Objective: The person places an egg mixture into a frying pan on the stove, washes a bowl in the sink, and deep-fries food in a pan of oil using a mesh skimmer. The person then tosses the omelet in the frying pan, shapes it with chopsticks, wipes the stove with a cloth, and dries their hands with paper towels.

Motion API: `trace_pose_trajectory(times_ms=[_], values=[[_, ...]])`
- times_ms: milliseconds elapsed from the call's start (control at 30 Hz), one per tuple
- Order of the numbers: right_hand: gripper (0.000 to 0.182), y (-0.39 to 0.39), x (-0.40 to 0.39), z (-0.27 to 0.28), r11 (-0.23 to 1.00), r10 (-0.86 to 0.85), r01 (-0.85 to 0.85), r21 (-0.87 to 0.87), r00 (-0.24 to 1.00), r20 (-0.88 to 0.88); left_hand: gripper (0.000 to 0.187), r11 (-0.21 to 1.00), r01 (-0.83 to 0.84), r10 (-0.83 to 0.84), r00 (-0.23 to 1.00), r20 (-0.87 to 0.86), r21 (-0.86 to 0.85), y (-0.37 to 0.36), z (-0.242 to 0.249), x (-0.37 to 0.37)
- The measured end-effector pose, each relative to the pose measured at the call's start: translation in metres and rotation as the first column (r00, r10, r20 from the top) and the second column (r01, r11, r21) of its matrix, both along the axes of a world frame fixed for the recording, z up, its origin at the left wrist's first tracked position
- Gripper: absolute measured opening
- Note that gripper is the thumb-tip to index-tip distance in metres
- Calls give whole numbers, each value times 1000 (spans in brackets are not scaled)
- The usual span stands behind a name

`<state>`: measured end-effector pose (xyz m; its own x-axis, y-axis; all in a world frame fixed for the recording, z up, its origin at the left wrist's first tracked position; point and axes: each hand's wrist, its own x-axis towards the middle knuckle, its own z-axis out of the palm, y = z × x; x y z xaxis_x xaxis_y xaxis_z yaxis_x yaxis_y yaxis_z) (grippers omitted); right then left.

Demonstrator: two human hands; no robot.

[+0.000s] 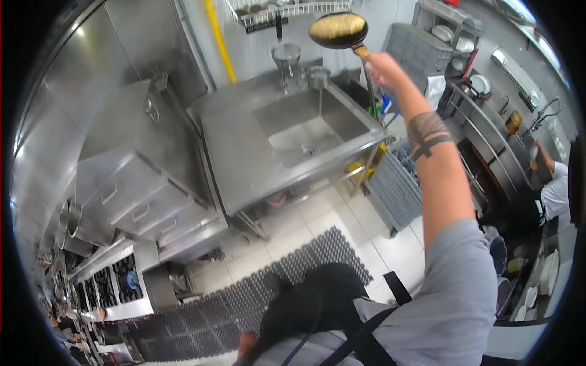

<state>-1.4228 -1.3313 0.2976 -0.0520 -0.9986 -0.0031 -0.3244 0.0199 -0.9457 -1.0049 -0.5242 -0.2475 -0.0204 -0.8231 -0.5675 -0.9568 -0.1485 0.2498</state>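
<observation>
Held out far in front of me, my right hand (381, 68) is wrapped round the handle of a black frying pan (316, 41). A thick golden-yellow round of food, like an omelette (340, 26), fills the pan, which looks tipped in this view. Only a small part of my left hand (247, 341) shows low beside the dark apron, its fingers hidden. Below and left of the pan, a steel strainer (285, 55) and a metal pot (318, 77) are at the back of the sink counter (235, 152).
A steel sink (308, 131) is ahead. Drawers (131, 195) and a gas stove (113, 283) with a blue flame are to the left. A grey crate stack (394, 183) stands right of the sink, on wheels. Another person (555, 189) works at far right. A black mat (262, 299) covers the floor.
</observation>
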Motion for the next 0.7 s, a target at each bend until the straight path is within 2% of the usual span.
trace_pose_trajectory(times_ms=[33,67,100,133,167,200,233,267,300,333,367,400,433,500,567,600,667,700], values=[[30,-15,1,-48,991,80,-93,96,988,133,25,997,-73,71,995,-73,-26,13,8,2],[31,1,10,-95,987,145,-154,33,969,200,25,987,-152,143,979,-144,-52,25,1,15],[33,19,21,-139,986,159,-165,11,963,215,26,970,-235,240,962,-127,56,31,10,21],[29,25,29,-188,988,94,-110,108,985,145,26,935,-317,335,937,-97,161,33,23,24],[31,48,40,-226,983,53,-77,166,988,143,26,927,-330,349,932,-94,179,33,24,29],[33,74,47,-258,967,67,-108,231,981,180,26,953,-271,280,959,-51,136,33,17,36],[37,93,54,-299,973,33,-53,225,995,90,27,973,-212,213,977,-6,93,34,10,44],[41,125,61,-312,962,35,-15,272,997,-68,27,987,-152,150,988,42,48,36,6,51],[40,142,59,-349,982,55,-26,188,987,-149,27,983,-176,174,984,39,52,40,7,55],[38,186,64,-341,975,134,-124,182,990,-47,28,913,-405,395,907,-148,-44,44,10,58],[35,221,68,-340,936,167,-126,329,981,-100,30,775,-624,561,751,-348,-97,43,12,59],[35,257,77,-336,917,188,-149,371,980,-70,30,605,-794,741,539,-401,51,37,19,55],[34,294,87,-333,890,212,-176,420,976,-40,32,387,-897,870,279,-406,213,35,31,52],[35,359,113,-336,843,297,-269,466,955,14,31,486,-859,828,392,-401,163,56,16,61],[32,423,157,-345,825,391,-332,458,920,-36,33,437,-865,866,330,-375,248,68,50,62],[31,453,185,-350,790,440,-373,487,898,-27,33,367,-898,890,263,-373,243,94,41,67],[28,511,246,-363,686,519,-438,581,854,31,33,395,-890,877,292,-383,226,147,8,86],[27,539,283,-369,618,536,-451,644,841,74,33,336,-915,892,233,-388,223,176,16,98]])
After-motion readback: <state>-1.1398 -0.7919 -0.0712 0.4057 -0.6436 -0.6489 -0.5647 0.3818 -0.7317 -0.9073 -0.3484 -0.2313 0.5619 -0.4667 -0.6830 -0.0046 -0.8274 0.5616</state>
